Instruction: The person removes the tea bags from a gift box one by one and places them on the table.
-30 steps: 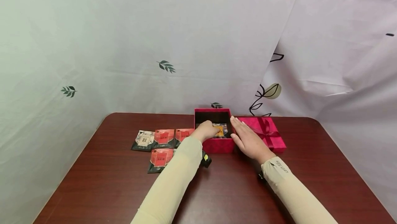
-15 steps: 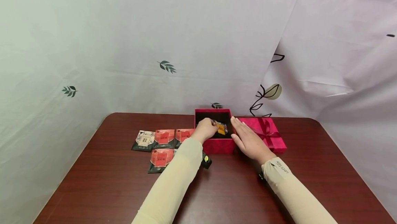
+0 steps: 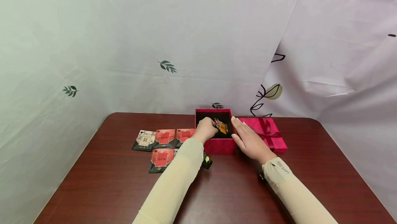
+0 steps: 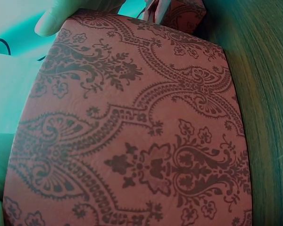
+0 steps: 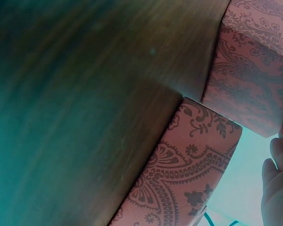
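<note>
My left hand [image 3: 205, 130] reaches into the open magenta box [image 3: 218, 146] and pinches a small sachet with an orange label [image 3: 222, 127], which lies tilted inside; its fingertips are partly hidden. Along the box's right rim rests my right hand [image 3: 249, 141], fingers straight and together. The left wrist view is filled by the box's patterned wall [image 4: 132, 117]. In the right wrist view the fingers [image 5: 272, 174] of the right hand touch the box [image 5: 247, 89] near its upper edge.
Right of the box lies its magenta lid [image 3: 277, 127] with a ribbon bow. To the left are several flat sachets, among them a cream one [image 3: 145, 139] and a red one [image 3: 161, 159]. A pale curtain [image 3: 198, 44] hangs behind the brown table [image 3: 229, 193].
The orange-labelled sachet in the box has turned and tilted upward at the left hand's fingers. The left hand has drawn slightly back. The right hand stays at the rim.
</note>
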`<action>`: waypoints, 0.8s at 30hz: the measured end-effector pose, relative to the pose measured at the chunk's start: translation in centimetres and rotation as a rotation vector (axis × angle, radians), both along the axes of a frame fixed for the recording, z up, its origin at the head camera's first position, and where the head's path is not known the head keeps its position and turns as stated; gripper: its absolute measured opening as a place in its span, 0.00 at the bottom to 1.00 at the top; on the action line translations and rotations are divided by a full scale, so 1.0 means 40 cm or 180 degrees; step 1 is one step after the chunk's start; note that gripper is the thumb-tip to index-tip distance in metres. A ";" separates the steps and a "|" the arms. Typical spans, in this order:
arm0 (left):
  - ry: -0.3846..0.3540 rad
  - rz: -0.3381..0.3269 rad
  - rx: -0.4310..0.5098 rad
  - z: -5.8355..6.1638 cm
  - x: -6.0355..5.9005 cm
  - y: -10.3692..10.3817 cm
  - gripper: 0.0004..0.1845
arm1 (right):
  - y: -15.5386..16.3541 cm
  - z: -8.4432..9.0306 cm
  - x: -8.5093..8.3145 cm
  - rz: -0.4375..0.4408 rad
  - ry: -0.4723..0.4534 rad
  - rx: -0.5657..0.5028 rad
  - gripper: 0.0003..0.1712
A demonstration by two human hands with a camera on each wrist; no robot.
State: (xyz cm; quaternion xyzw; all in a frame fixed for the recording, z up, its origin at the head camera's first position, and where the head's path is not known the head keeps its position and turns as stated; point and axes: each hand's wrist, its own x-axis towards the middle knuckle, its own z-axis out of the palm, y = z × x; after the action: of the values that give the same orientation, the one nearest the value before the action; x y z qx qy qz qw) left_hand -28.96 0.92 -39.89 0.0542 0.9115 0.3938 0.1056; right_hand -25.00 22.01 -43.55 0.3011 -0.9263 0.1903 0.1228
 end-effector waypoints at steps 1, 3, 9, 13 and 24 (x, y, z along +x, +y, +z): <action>0.0013 0.0001 0.0009 0.001 0.001 0.000 0.13 | 0.000 0.001 0.001 -0.0008 -0.0020 0.0008 0.37; 0.0023 0.0001 0.0029 0.002 0.002 0.001 0.11 | 0.001 0.002 0.001 -0.0013 -0.0043 0.0023 0.37; -0.0022 0.0048 0.0123 0.001 0.004 0.001 0.13 | 0.001 0.001 -0.001 -0.0017 -0.0076 0.0043 0.37; 0.0116 0.0098 0.0206 0.004 0.005 0.003 0.15 | 0.002 0.002 -0.002 -0.0021 -0.0076 0.0015 0.37; 0.0434 0.0143 0.0327 0.013 0.022 -0.002 0.15 | 0.000 0.001 -0.002 -0.0007 -0.0072 -0.0031 0.37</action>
State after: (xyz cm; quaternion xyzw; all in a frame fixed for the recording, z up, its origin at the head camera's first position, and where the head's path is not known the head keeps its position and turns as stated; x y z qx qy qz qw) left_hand -28.08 0.84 -39.36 0.0658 0.8962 0.4377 0.0315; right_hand -25.09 22.03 -43.52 0.2973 -0.9270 0.1980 0.1139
